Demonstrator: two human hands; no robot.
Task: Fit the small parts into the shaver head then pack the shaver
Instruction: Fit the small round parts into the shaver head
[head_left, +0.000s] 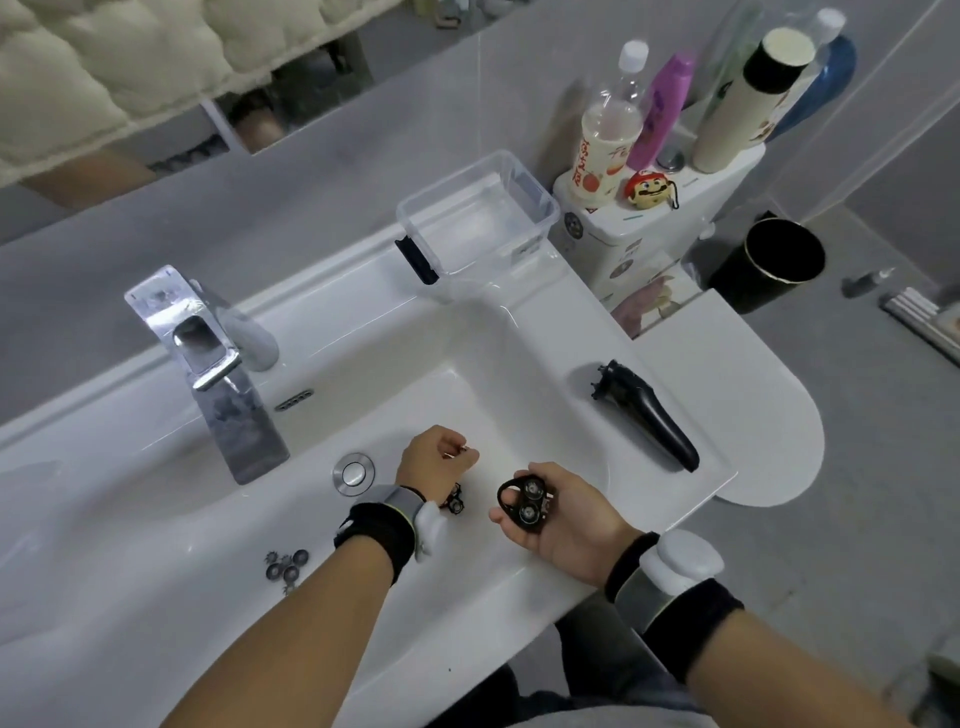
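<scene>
— White sink basin (467, 374), 2 hands over it; what's the right hand (563, 519) doing?
— Cradling the shaver head (522, 506) face-up, fingers curled round it, so parts drop in; 2 sockets look filled, 1 empty.
— And the left hand (434, 457)?
— Curled, pinching something tiny; loose parts (285, 564) wait nearby; the shaver body (649, 413) lies on the rim.

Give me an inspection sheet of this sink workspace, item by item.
Surface: white sink, tap at back.
Job's things: shaver head in right hand; shaver body on the right ledge; small parts on the front rim; clear box behind the basin.
Clutter: bottles on the toilet tank.
Grippers: left hand pinches a tiny part.
Cables: nothing seen.
Surroundings: black bin, grey tiles.
</scene>
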